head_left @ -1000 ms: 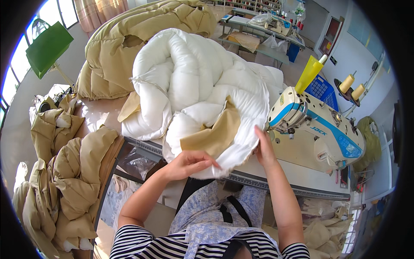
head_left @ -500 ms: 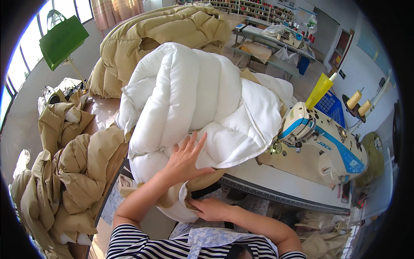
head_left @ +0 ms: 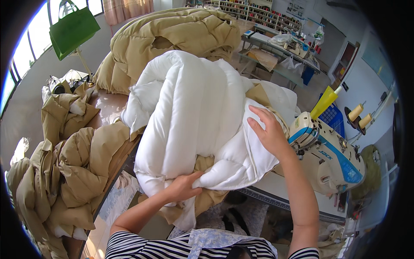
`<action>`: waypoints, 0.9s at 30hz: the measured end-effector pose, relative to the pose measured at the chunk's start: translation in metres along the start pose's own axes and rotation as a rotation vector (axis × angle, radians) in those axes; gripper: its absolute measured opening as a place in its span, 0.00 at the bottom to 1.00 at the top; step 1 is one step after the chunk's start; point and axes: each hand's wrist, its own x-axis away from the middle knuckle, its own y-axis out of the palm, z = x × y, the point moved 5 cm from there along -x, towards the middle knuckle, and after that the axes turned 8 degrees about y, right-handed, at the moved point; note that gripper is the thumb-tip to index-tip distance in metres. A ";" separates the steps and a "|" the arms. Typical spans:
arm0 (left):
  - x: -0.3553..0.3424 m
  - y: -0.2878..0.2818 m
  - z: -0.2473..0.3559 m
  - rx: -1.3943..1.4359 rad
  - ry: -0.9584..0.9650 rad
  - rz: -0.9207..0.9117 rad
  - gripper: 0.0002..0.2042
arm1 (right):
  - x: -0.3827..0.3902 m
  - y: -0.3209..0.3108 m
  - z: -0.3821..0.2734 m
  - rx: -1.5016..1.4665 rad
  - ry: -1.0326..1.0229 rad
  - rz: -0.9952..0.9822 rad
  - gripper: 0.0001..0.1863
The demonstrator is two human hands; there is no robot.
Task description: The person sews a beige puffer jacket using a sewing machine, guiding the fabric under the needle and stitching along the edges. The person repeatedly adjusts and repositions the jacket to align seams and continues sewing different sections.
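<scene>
A bulky heap of white padded, quilted fabric [head_left: 194, 108] lies in front of me, with tan fabric [head_left: 204, 163] showing at its folds and lower edge. My left hand [head_left: 184, 187] is closed on the near edge of the white padded fabric, its fingers partly tucked into a fold. Farther right, my right hand [head_left: 271, 131] is open, fingers apart, over the right flap of the same piece. Just beyond that hand stands a white and blue sewing machine [head_left: 327, 151]; the fabric hides its needle area.
Tan quilted pieces [head_left: 84, 157] are piled on the left, and a large tan padded heap [head_left: 172, 32] sits behind. A green bag [head_left: 74, 32] hangs at the far left. Thread cones [head_left: 356, 111] and a yellow bottle-like object [head_left: 324, 102] rise by the machine; a blue basket [head_left: 331, 118] stands behind.
My right hand has left the near lower edge and moved up and right onto the flap. My left hand, earlier spread on the white fabric, has come down and closed on its near edge.
</scene>
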 end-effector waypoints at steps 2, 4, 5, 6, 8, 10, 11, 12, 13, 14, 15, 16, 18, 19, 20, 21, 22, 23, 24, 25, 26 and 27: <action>0.041 0.000 -0.008 0.100 -0.049 -0.034 0.28 | -0.030 0.002 0.038 0.142 0.078 0.037 0.33; 0.079 0.006 -0.017 0.140 -0.139 -0.125 0.27 | -0.070 0.003 0.075 0.224 0.230 0.031 0.50; 0.095 0.012 -0.021 0.137 -0.214 -0.202 0.26 | -0.088 0.006 0.090 0.132 0.356 0.008 0.54; 0.107 0.016 -0.024 0.143 -0.262 -0.233 0.24 | -0.100 0.009 0.096 0.024 0.443 0.020 0.58; 0.122 0.022 -0.027 0.195 -0.339 -0.233 0.23 | -0.106 0.030 0.085 -0.211 0.613 0.060 0.61; 0.126 0.014 -0.032 0.163 -0.421 -0.123 0.22 | -0.084 0.078 0.039 -0.322 0.596 -0.367 0.49; 0.123 0.002 -0.031 0.180 -0.349 0.020 0.21 | -0.067 0.098 0.003 -0.295 0.437 -0.502 0.43; 0.121 -0.011 -0.033 0.189 -0.379 0.125 0.21 | -0.048 0.112 -0.030 -0.218 0.296 -0.556 0.36; 0.118 -0.029 -0.032 0.147 -0.366 0.237 0.21 | -0.032 0.106 -0.060 -0.474 0.190 -0.505 0.31; 0.111 -0.050 -0.026 0.195 -0.264 0.362 0.20 | -0.016 0.098 -0.081 -0.643 0.220 -0.496 0.27; 0.105 -0.072 -0.019 0.085 -0.232 0.423 0.20 | -0.015 0.063 -0.098 -0.800 0.073 -0.334 0.24; 0.101 -0.095 -0.013 0.098 -0.311 0.475 0.19 | -0.013 0.023 -0.111 -0.944 -0.067 -0.202 0.22; 0.076 -0.156 0.025 0.027 -0.116 0.593 0.14 | -0.032 -0.061 -0.138 -0.964 -0.285 0.061 0.15; 0.059 -0.189 0.052 -0.105 0.031 0.663 0.14 | -0.037 -0.095 -0.153 -0.955 -0.331 0.199 0.16; 0.041 -0.225 0.088 -0.367 0.276 0.728 0.13 | -0.040 -0.129 -0.168 -0.857 -0.385 0.423 0.16; 0.026 -0.261 0.119 -0.543 0.400 0.787 0.13 | -0.034 -0.157 -0.184 -0.839 -0.506 0.530 0.16; 0.012 -0.297 0.148 -0.793 0.495 0.853 0.12 | -0.028 -0.178 -0.205 -0.790 -0.655 0.597 0.15; 0.000 -0.330 0.169 -0.914 0.582 0.891 0.13 | -0.023 -0.198 -0.224 -0.737 -0.803 0.663 0.16; -0.008 -0.362 0.185 -1.067 0.626 0.900 0.15 | -0.017 -0.202 -0.236 -0.677 -0.857 0.656 0.16; -0.012 -0.391 0.191 -1.225 0.632 0.915 0.16 | -0.012 -0.208 -0.243 -0.619 -0.911 0.648 0.16; -0.012 -0.416 0.187 -1.296 0.625 0.932 0.16 | -0.007 -0.204 -0.243 -0.600 -0.849 0.619 0.17; -0.008 -0.438 0.172 -1.298 0.552 0.911 0.15 | 0.001 -0.197 -0.236 -0.581 -0.783 0.592 0.18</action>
